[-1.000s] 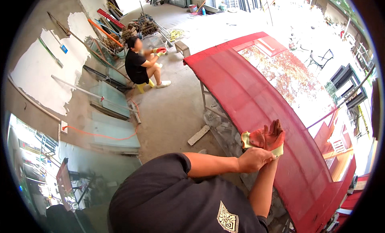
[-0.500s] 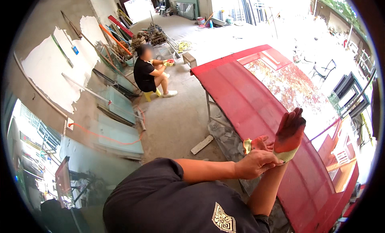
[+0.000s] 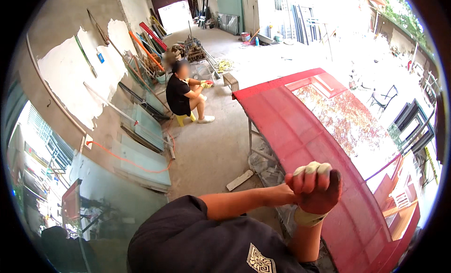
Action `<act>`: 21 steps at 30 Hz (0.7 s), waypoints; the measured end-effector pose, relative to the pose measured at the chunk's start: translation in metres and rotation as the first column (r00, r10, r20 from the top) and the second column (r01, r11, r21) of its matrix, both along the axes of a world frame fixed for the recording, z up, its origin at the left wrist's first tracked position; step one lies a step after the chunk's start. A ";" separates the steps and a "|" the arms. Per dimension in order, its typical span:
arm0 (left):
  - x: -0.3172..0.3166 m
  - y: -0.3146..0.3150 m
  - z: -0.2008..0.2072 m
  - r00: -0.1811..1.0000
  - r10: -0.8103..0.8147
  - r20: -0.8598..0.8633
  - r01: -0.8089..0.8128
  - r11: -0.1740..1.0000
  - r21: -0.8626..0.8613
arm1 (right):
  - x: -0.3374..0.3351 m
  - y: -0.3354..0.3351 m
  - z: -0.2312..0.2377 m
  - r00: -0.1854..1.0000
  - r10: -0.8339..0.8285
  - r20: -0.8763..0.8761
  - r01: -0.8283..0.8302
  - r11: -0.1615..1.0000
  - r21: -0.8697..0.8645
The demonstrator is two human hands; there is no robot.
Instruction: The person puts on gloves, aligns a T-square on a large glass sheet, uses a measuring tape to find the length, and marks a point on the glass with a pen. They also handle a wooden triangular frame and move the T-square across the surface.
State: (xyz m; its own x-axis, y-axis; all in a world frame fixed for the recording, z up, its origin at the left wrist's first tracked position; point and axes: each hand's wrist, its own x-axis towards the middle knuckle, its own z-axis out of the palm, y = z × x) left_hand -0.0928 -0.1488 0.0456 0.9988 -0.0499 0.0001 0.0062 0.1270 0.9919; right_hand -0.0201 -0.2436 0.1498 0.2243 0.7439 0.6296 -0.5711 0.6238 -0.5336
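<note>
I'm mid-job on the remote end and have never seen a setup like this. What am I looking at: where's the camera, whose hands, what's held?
There's no machine here, just a person's hands. The view comes from a wide fisheye camera on their head, looking down, so straight edges bend. The right hand wears a red and cream glove, its fingers curled. The left hand is mostly hidden behind it, so I can't tell what either holds. Beyond them is a long red panel, partly shiny and reflective. A co-worker sits on a yellow stool.
</note>
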 end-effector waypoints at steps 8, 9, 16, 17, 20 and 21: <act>-0.036 0.024 0.007 0.998 -0.003 0.061 -0.007 0.987 0.160 | -0.040 0.020 0.023 0.962 0.222 -0.161 -0.241 0.964 -0.111; -0.042 0.030 0.010 0.998 -0.002 0.067 -0.011 0.981 0.192 | -0.057 0.026 0.026 0.947 0.179 -0.266 -0.214 0.971 -0.109; -0.069 0.071 0.022 0.982 0.124 0.146 -0.180 0.854 0.488 | -0.021 0.069 -0.021 0.915 0.339 -0.220 -0.320 0.940 0.117; -0.070 0.082 0.041 0.996 0.077 0.047 -0.090 0.770 0.632 | -0.020 0.071 -0.025 0.931 0.310 -0.194 -0.295 0.950 0.101; -0.080 0.121 0.050 0.957 0.255 0.137 -0.286 0.760 0.583 | -0.040 0.067 -0.021 0.996 -0.089 -0.012 0.085 0.977 -0.198; -0.080 0.141 0.055 0.855 0.324 0.405 -0.506 0.696 0.510 | -0.037 0.066 -0.020 0.973 -0.175 0.152 0.209 0.944 -0.255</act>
